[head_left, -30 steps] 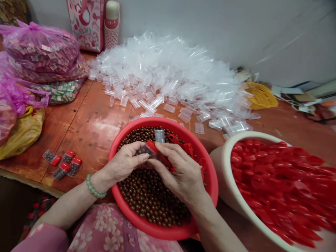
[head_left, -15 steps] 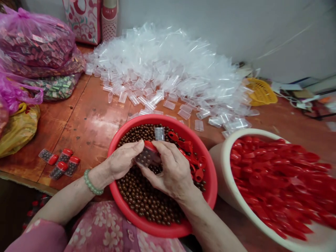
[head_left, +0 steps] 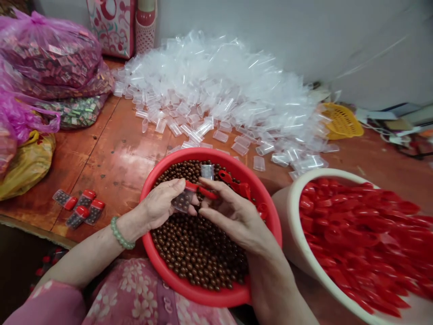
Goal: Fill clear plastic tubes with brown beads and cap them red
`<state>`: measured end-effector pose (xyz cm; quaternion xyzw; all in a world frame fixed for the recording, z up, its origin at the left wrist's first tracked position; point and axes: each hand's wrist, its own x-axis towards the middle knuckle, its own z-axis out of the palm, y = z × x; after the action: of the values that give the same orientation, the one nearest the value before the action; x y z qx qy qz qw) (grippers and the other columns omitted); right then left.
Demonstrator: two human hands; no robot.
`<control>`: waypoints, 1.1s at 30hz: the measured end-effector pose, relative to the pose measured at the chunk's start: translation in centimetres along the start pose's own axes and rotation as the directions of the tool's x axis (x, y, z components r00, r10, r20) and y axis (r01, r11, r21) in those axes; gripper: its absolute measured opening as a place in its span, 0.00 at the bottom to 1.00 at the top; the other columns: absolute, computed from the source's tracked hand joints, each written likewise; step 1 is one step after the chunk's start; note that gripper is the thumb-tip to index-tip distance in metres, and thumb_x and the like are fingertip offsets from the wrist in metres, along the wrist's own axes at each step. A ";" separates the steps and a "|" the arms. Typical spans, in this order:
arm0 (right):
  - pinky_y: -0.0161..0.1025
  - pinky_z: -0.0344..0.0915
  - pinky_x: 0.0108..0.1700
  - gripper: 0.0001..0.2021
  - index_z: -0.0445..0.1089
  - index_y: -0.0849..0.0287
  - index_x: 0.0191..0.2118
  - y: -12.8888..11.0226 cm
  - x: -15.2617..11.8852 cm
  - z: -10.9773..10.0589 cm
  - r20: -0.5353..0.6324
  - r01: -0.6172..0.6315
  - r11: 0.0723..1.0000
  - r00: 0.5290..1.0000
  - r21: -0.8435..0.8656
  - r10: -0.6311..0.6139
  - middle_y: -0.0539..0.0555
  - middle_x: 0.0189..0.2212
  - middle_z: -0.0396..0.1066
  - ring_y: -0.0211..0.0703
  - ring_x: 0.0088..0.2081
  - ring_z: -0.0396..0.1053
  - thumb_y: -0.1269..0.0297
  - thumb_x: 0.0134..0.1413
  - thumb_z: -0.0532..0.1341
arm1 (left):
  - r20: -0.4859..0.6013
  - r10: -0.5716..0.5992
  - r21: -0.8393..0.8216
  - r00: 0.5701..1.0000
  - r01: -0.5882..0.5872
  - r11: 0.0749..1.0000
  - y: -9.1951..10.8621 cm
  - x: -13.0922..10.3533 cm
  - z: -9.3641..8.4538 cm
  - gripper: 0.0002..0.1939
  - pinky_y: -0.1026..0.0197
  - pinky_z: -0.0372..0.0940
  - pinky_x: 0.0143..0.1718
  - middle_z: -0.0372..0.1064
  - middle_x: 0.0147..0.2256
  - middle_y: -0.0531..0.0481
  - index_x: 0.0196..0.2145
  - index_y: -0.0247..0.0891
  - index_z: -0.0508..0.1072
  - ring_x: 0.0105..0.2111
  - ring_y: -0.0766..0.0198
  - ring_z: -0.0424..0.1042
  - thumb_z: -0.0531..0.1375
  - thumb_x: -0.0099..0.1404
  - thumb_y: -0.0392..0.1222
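A red basin [head_left: 154,174] full of small brown balls [head_left: 196,253] stands in front of me. Above it my left hand [head_left: 162,201] grips a clear container [head_left: 182,201] filled with brown balls, with a red cap at its top. My right hand [head_left: 230,212] is just right of the container, thumb and fingers apart; a red piece [head_left: 208,194] extends from the cap to its fingertips, and whether they press on it is unclear. Behind the hands, a clear tube [head_left: 207,171] and red spoon-shaped pieces [head_left: 238,186] lie on the balls.
Several capped containers [head_left: 77,216] lie on the table [head_left: 115,153] at left, near plastic bags [head_left: 50,54]. Clear tubes [head_left: 216,85] are heaped at the back. A white bucket [head_left: 292,203] of red pieces [head_left: 365,239] stands at right, a yellow basket [head_left: 343,121] behind it.
My right hand has moved slightly right and its fingers have spread from around the container. The red piece beside the cap now shows. My left hand still holds the container.
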<state>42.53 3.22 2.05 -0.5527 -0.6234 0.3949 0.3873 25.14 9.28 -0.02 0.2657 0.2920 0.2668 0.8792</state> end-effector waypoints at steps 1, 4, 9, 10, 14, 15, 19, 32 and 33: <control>0.41 0.73 0.42 0.18 0.67 0.52 0.53 0.1 0.0 -0.2 -0.044 -0.059 0.992 0.997 0.110 0.064 0.55 0.45 0.74 0.43 0.41 0.74 0.61 0.57 0.64 | 0.006 0.000 0.016 1.000 0.000 1.000 0.1 0.0 0.0 0.19 0.64 0.68 0.30 0.73 0.27 0.48 0.32 0.32 0.70 0.23 0.67 0.73 0.63 0.60 0.54; 0.35 0.73 0.32 0.14 0.69 0.53 0.45 0.3 0.4 -0.6 -0.142 -0.142 0.909 0.967 0.391 0.213 0.51 0.36 0.78 0.36 0.28 0.73 0.62 0.52 0.67 | 0.065 -0.033 0.091 0.997 0.027 0.995 0.2 0.1 -0.1 0.22 0.64 0.67 0.30 0.73 0.29 0.47 0.32 0.31 0.71 0.23 0.68 0.73 0.62 0.60 0.57; 0.31 0.70 0.26 0.15 0.69 0.54 0.37 0.6 1.3 -0.1 -0.204 -0.153 0.823 0.929 0.547 0.308 0.49 0.29 0.79 0.34 0.22 0.71 0.63 0.43 0.72 | 0.105 -0.113 0.110 0.988 0.102 0.989 0.1 0.2 -0.2 0.24 0.63 0.66 0.31 0.73 0.30 0.47 0.34 0.30 0.72 0.24 0.67 0.72 0.64 0.58 0.59; 0.32 0.71 0.29 0.14 0.70 0.54 0.37 0.7 1.5 0.2 -0.233 -0.148 0.843 0.924 0.518 0.305 0.49 0.30 0.79 0.35 0.24 0.73 0.63 0.44 0.71 | 0.105 -0.119 0.098 0.987 0.109 0.989 0.1 0.2 -0.2 0.24 0.62 0.66 0.31 0.73 0.30 0.47 0.34 0.31 0.72 0.24 0.67 0.72 0.65 0.57 0.58; 0.45 0.73 0.46 0.13 0.74 0.55 0.45 1.1 1.6 0.8 -0.267 -0.112 0.967 0.948 0.229 0.173 0.54 0.38 0.79 0.44 0.39 0.76 0.56 0.56 0.64 | 0.141 -0.171 0.038 0.975 0.167 0.985 0.3 0.0 -0.2 0.21 0.61 0.68 0.35 0.73 0.33 0.47 0.36 0.31 0.73 0.27 0.67 0.72 0.69 0.53 0.51; 0.47 0.71 0.50 0.15 0.74 0.55 0.47 1.2 1.5 0.8 -0.228 -0.077 0.987 0.968 0.143 0.109 0.55 0.41 0.79 0.46 0.43 0.76 0.54 0.59 0.61 | 0.158 -0.183 0.024 0.970 0.181 0.983 0.4 0.0 -0.1 0.20 0.61 0.67 0.35 0.73 0.33 0.47 0.36 0.31 0.73 0.28 0.67 0.72 0.70 0.53 0.49; 0.53 0.67 0.56 0.30 0.67 0.56 0.57 1.1 1.2 0.6 0.007 0.142 0.977 0.990 -0.157 -0.143 0.59 0.51 0.72 0.54 0.52 0.70 0.43 0.54 0.62 | 0.145 -0.154 -0.032 0.977 0.160 0.987 0.6 0.0 0.0 0.19 0.64 0.66 0.33 0.72 0.30 0.48 0.34 0.29 0.73 0.27 0.67 0.71 0.70 0.52 0.47; 0.53 0.72 0.45 0.30 0.59 0.60 0.57 1.2 1.1 2.8 -0.086 0.336 0.754 0.884 -0.564 -0.459 0.63 0.44 0.71 0.55 0.44 0.72 0.60 0.48 0.65 | 0.144 -0.039 0.088 0.989 0.026 0.996 0.3 0.0 0.6 0.20 0.67 0.65 0.31 0.72 0.28 0.49 0.33 0.31 0.72 0.26 0.68 0.71 0.68 0.54 0.52; 0.52 0.72 0.45 0.30 0.59 0.61 0.57 1.1 1.1 2.7 -0.093 0.343 0.740 0.873 -0.579 -0.478 0.63 0.44 0.72 0.55 0.44 0.72 0.60 0.48 0.65 | 0.156 -0.026 0.098 0.987 0.011 0.995 0.3 -0.1 0.6 0.19 0.66 0.65 0.31 0.72 0.28 0.49 0.33 0.31 0.72 0.26 0.68 0.71 0.68 0.54 0.52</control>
<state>40.34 4.24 0.05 -0.5298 -0.7658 0.0365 0.3627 25.39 9.28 0.60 0.3255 0.2366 0.2223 0.8881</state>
